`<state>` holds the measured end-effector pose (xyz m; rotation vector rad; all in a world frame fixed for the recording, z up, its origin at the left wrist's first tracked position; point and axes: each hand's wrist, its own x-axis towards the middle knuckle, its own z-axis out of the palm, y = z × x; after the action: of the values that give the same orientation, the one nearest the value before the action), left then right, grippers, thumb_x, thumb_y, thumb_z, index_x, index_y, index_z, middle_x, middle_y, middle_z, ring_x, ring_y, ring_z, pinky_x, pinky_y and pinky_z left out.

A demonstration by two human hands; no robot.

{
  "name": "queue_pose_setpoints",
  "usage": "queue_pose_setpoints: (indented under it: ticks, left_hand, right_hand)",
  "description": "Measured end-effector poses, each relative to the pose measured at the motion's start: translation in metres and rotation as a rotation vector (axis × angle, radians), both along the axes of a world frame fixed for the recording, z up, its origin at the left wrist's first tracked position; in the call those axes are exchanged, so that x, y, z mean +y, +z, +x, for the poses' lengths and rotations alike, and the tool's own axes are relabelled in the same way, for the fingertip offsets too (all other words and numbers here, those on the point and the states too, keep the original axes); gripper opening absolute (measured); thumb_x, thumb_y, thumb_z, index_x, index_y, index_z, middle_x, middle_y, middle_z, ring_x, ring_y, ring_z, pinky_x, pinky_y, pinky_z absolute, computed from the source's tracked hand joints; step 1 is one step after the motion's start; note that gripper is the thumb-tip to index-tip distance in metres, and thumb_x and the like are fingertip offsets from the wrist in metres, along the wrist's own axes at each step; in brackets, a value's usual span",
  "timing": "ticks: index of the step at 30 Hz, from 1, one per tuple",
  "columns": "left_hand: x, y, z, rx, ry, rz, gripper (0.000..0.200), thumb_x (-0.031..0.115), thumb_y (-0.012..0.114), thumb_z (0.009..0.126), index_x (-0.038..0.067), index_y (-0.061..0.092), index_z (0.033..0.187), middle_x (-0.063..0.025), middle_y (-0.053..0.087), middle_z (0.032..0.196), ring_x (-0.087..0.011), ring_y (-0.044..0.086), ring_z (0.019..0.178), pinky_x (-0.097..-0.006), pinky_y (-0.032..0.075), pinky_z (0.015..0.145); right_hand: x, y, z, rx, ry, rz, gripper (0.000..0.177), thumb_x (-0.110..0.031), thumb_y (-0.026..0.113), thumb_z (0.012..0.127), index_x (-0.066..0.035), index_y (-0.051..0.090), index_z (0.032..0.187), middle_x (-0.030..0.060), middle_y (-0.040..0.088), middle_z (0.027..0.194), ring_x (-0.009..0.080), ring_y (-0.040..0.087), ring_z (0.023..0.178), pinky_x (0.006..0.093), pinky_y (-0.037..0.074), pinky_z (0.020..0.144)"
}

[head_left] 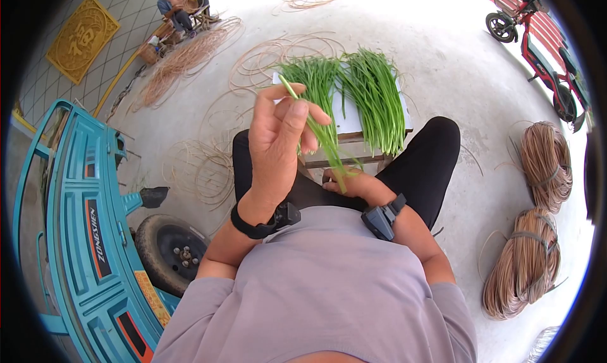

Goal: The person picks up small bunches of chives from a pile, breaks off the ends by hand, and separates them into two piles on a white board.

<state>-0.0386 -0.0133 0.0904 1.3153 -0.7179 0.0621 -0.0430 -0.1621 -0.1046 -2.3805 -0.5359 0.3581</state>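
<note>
My left hand [281, 129] is raised in front of my chest, its fingers closed on a small bunch of garlic chives [325, 142]. The pale stem end points up and to the left; the green leaves hang down toward my lap. Low between my thighs is my right hand [354, 183], fingers curled and partly behind the hanging leaf tips. Whatever it may hold is hidden. Beyond both hands, a left pile of chives [319, 75] and a right pile of chives [377, 104] lie side by side on a white board [346, 118] atop a low wooden stand [351, 137].
A blue three-wheeled vehicle [95, 236] with a black wheel [167, 252] stands close on my left. Coiled cane bundles [525, 262] lie at right, below a red scooter [544, 66]. Loose strands [202, 167] cover floor at left. A seated person [180, 9] works far off.
</note>
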Motion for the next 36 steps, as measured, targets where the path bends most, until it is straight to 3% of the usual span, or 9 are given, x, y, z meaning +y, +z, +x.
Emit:
queue_pose_setpoints:
  ticks: [4,7,10,22,24,27,30,31,36]
  left_hand:
    - [-0.008,-0.011,0.008,-0.12,0.077,0.076,0.017,0.021,0.043,0.103,0.006,0.047,0.11,-0.01,0.065,0.089,-0.0133,0.058,0.073,-0.0281,0.048,0.071]
    - [-0.023,-0.032,0.009,0.256,-0.116,-0.116,0.015,0.019,0.043,0.103,0.006,0.047,0.109,-0.0108,0.064,0.093,-0.0182,0.06,0.083,-0.0331,0.046,0.082]
    - [-0.035,-0.055,0.009,0.484,-0.124,-0.15,0.013,0.017,0.042,0.102,0.006,0.047,0.108,-0.0095,0.062,0.092,-0.0193,0.06,0.081,-0.0326,0.046,0.082]
    - [-0.028,-0.058,0.023,0.522,-0.238,-0.138,0.017,0.02,0.044,0.102,0.005,0.052,0.103,0.0036,0.04,0.067,-0.0051,0.036,0.058,-0.0206,0.033,0.053]
    - [-0.023,-0.051,0.025,0.461,-0.211,-0.157,0.019,0.022,0.044,0.103,0.005,0.052,0.103,0.0037,0.04,0.067,-0.0048,0.036,0.056,-0.02,0.031,0.051]
    - [-0.015,-0.037,0.026,0.339,-0.097,-0.151,0.022,0.025,0.043,0.103,0.005,0.052,0.102,0.0037,0.041,0.067,-0.0041,0.034,0.052,-0.0193,0.028,0.046]
    - [0.006,-0.026,0.035,0.182,0.036,-0.122,0.022,0.025,0.042,0.104,0.005,0.052,0.103,0.0037,0.041,0.067,-0.0037,0.032,0.051,-0.0195,0.026,0.044]
    - [0.014,-0.022,0.038,0.116,0.088,-0.116,0.022,0.025,0.042,0.104,0.005,0.053,0.103,0.0037,0.041,0.067,-0.0035,0.031,0.051,-0.0195,0.025,0.044]
    - [0.049,-0.003,0.045,-0.799,1.003,0.347,0.024,0.025,0.044,0.103,0.007,0.058,0.105,0.0035,0.044,0.068,-0.003,0.031,0.053,-0.0197,0.026,0.047]
  right_hand:
    - [-0.001,0.008,-0.001,0.096,0.011,0.034,0.03,-0.03,0.057,0.09,-0.003,0.063,0.103,0.0223,0.065,0.092,0.0388,0.062,0.09,0.0455,0.048,0.082]
    - [0.001,-0.002,0.005,0.108,0.039,-0.027,0.031,-0.029,0.057,0.09,-0.003,0.062,0.107,0.0229,0.065,0.096,0.0384,0.063,0.092,0.0449,0.048,0.083]
    - [0.0,-0.004,0.004,0.128,0.02,-0.018,0.033,-0.028,0.057,0.09,-0.002,0.062,0.11,0.023,0.066,0.099,0.0379,0.063,0.093,0.0446,0.047,0.083]
    - [-0.007,0.019,-0.012,0.104,-0.009,0.062,0.034,-0.031,0.054,0.092,-0.003,0.06,0.11,0.0208,0.063,0.105,0.036,0.061,0.097,0.0448,0.047,0.084]
    - [-0.011,0.014,-0.015,0.029,0.01,0.186,0.035,-0.032,0.053,0.092,-0.003,0.057,0.112,0.0202,0.061,0.112,0.0355,0.059,0.101,0.0444,0.046,0.085]
    - [-0.007,-0.001,-0.005,0.066,0.021,0.09,0.038,-0.034,0.053,0.092,-0.004,0.055,0.116,0.0196,0.058,0.117,0.0364,0.056,0.106,0.0442,0.045,0.088]
    - [0.0,-0.015,0.003,-0.184,-0.081,0.118,0.037,-0.033,0.053,0.093,-0.003,0.055,0.114,0.0157,0.062,0.101,0.0305,0.062,0.091,0.0394,0.049,0.08]
    - [0.002,-0.001,0.002,-0.085,-0.126,0.255,0.034,-0.031,0.052,0.094,-0.003,0.056,0.114,0.0147,0.063,0.098,0.0282,0.063,0.086,0.0377,0.05,0.077]
    - [0.002,0.028,0.008,0.306,-0.331,0.97,0.028,-0.027,0.05,0.098,-0.002,0.06,0.105,0.006,0.063,0.088,0.0121,0.059,0.063,0.0254,0.051,0.06]
